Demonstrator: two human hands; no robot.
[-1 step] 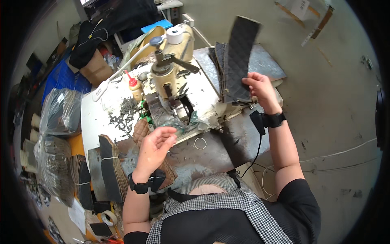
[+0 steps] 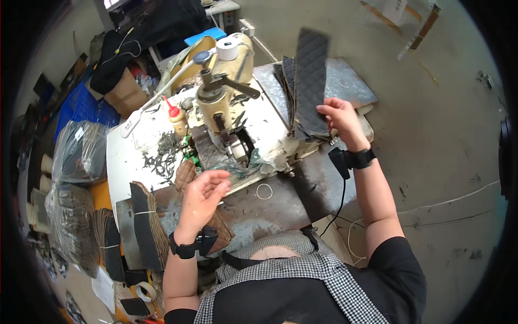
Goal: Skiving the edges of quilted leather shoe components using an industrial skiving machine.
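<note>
Black quilted flexible strip (image 2: 311, 70) upright against a dark strip stack (image 2: 288, 73), our right hand (image 2: 344, 123) at its edge, grip unclear to us, our left hand (image 2: 202, 198) empty, half-spread, clear plastic bag (image 2: 74, 227) holding layered pieces

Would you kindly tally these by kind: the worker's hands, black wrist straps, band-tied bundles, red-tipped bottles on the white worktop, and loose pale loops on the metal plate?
Left hand and right hand: 2
Black wrist straps: 2
Band-tied bundles: 2
Red-tipped bottle: 1
Loose pale loop: 1
Total: 8
</note>
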